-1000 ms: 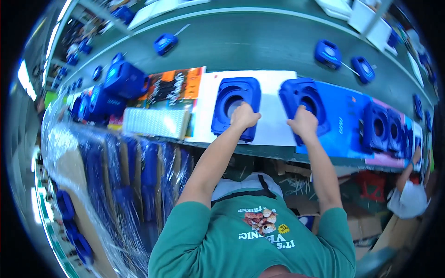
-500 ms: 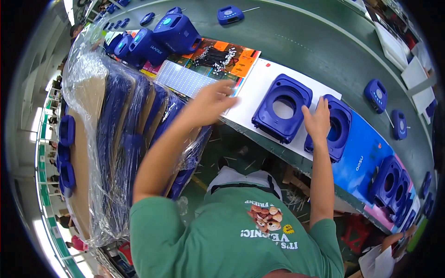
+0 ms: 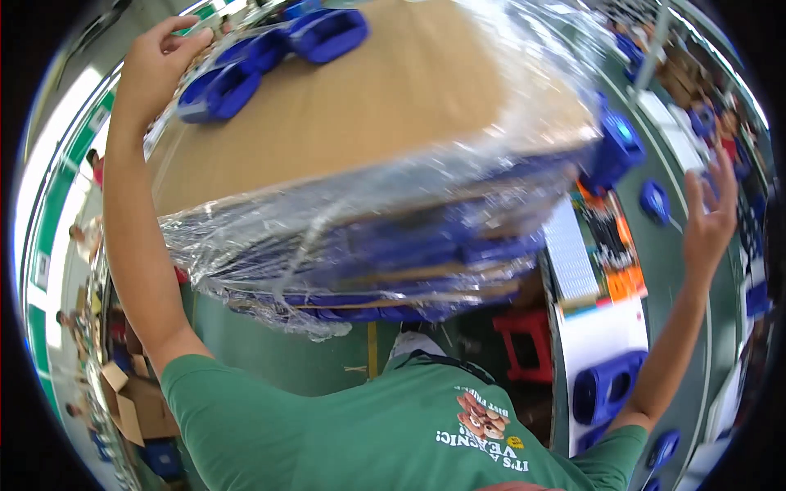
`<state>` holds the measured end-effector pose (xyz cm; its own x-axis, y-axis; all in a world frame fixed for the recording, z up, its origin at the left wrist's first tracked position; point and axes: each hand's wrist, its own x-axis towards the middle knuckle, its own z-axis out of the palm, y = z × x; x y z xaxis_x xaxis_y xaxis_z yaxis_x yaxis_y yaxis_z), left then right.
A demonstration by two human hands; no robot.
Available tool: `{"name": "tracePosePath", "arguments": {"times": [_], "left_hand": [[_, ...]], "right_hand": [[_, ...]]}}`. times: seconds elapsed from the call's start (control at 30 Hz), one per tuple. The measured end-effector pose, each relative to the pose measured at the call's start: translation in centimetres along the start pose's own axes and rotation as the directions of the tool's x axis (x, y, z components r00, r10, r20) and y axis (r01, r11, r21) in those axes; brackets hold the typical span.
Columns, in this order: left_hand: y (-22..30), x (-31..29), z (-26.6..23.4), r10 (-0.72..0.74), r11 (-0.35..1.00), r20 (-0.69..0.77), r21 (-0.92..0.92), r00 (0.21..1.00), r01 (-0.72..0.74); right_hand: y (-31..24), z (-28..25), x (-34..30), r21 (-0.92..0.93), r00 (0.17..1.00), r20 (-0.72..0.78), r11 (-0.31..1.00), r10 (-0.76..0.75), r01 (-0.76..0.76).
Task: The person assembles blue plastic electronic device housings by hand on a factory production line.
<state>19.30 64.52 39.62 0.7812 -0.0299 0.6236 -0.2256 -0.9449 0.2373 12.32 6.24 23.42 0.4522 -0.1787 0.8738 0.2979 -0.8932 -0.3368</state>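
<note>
My left hand [image 3: 160, 69] is raised at the upper left, beside several blue plastic housings [image 3: 221, 88]. Its thumb and fingers are apart, and I see nothing between them. The housings lie in a row on a brown cardboard sheet [image 3: 393, 98], the top of a tall stack wrapped in clear plastic film [image 3: 270, 237]. Blue parts and cardboard layers show through that film. Out to the right, my right hand [image 3: 711, 217] is held up with fingers spread and holds nothing. A blue housing with a round opening [image 3: 594, 393] rests on the white worktop below it.
Right of the stack runs a narrow bench with a perforated white sheet [image 3: 571, 250] and a bundle of black wires [image 3: 607, 233]. Blue devices [image 3: 655, 200] sit on the green conveyor. A red stool [image 3: 524, 344] stands under the bench. An open carton [image 3: 139, 401] is at the lower left.
My view has swung left from the bench to the wrapped stack. My left hand has moved to the housings on top. My right hand has left the housings on the bench.
</note>
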Motion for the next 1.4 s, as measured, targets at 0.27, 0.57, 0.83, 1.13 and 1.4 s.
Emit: {"name": "tracePosePath", "arguments": {"times": [0.27,0.57,0.83,1.13,1.4], "left_hand": [[-26.6,6.3,5.6,-0.114,0.949,-0.036,0.292,0.993,0.12],[-37.4,5.6,13.9,-0.91,0.266,0.196,-0.403,0.366,0.876],[-41.3,1.3,11.0,-0.506,0.39,0.429,-0.66,0.748,0.642],[-35.2,3.1,11.3,-0.341,0.359,0.632,-0.597,0.696,0.718],[-31.3,-4.1,11.1,-0.464,0.168,0.593,-0.67,0.658,0.723]], "right_hand": [[-21.7,23.8,15.8,0.021,0.831,0.354,0.892,-0.429,0.451],[-24.3,52.4,21.8,0.005,0.729,0.642,0.952,-0.237,0.305],[-26.6,60.2,19.0,0.082,0.097,0.995,0.855,-0.038,-0.512],[-26.6,55.9,16.4,-0.011,-0.089,0.994,0.768,-0.06,-0.641],[-33.1,45.7,10.3,0.046,0.051,0.999,0.594,-0.009,-0.803]]}}
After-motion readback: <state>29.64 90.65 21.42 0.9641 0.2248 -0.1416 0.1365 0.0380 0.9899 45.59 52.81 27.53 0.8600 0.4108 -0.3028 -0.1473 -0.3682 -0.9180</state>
